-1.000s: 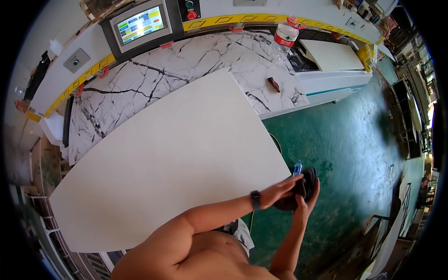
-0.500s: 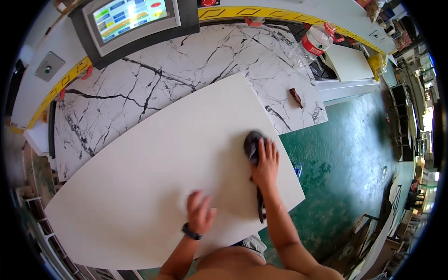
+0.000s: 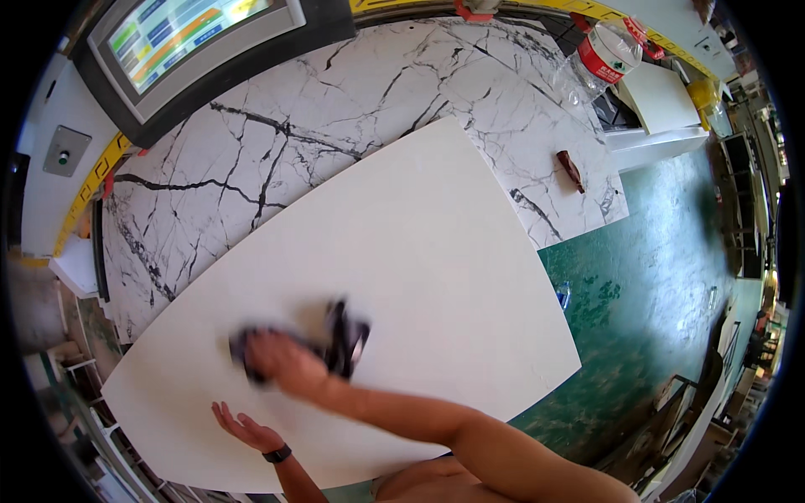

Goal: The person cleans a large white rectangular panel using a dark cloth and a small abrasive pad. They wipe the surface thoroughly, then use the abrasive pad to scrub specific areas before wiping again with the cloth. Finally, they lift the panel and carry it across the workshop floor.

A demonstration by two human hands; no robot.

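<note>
A large white board point(image 3: 436, 277) with one pointed end lies across the marble-patterned table. On its left half a dark cloth point(image 3: 342, 356) is bunched, blurred by motion, with a loose part trailing to the right. My right hand point(image 3: 281, 359) presses on this cloth, its arm reaching across from the lower right; the fingers are smeared. Closer to me, at the board's lower left, my left hand point(image 3: 247, 429) is held with fingers apart and nothing in it. A black band point(image 3: 277, 453) circles the left wrist.
The marble-patterned table point(image 3: 386, 75) reaches behind the board, carrying a brown crumpled piece point(image 3: 570, 172). A large clear bottle point(image 3: 605, 57) with a red label stands back right. A control screen point(image 3: 180, 38) overhangs the far left. Green floor point(image 3: 646, 268) lies to the right.
My right hand has swept the dark cloth from the board's right edge to its left half. My left hand has moved left and lower. The view has shifted slightly.
</note>
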